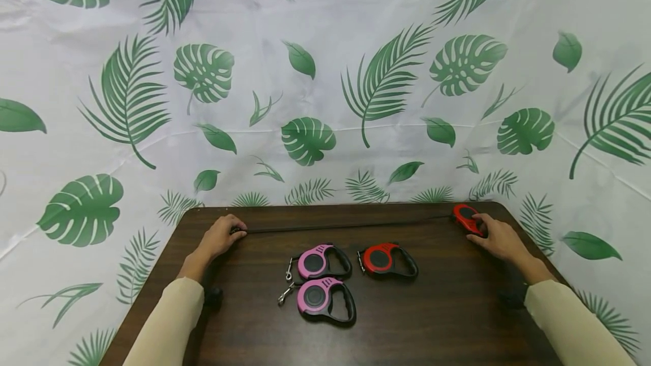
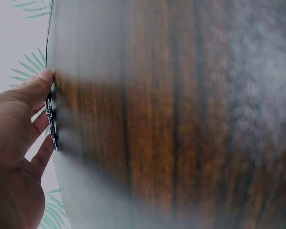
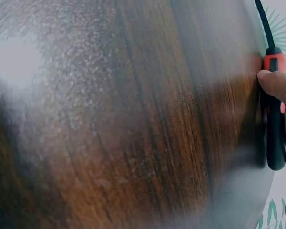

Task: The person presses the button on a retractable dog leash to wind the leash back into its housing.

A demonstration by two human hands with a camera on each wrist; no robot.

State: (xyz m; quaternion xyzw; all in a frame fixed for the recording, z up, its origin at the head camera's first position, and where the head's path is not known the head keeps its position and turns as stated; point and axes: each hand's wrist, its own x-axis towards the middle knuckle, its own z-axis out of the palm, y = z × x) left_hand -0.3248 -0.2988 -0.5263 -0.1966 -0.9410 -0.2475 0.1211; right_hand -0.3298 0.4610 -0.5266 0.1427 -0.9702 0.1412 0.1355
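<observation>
A red and black retractable leash (image 1: 465,217) lies at the table's far right corner, and my right hand (image 1: 495,237) grips it; the right wrist view shows my thumb on the red and black leash housing (image 3: 275,114). Its thin black cord (image 1: 346,226) runs straight across the far side of the table to my left hand (image 1: 222,234). That left hand pinches the metal clip (image 2: 49,114) at the cord's end against the wood. Between my arms lie two pink leashes (image 1: 322,262) (image 1: 325,299) and another red leash (image 1: 387,260).
The dark wooden table (image 1: 437,321) has rounded far corners and stands against a white sheet printed with green leaves (image 1: 325,72). Both pink leashes have their metal clips (image 1: 285,293) pointing left. Bare wood shows in the near part of the table.
</observation>
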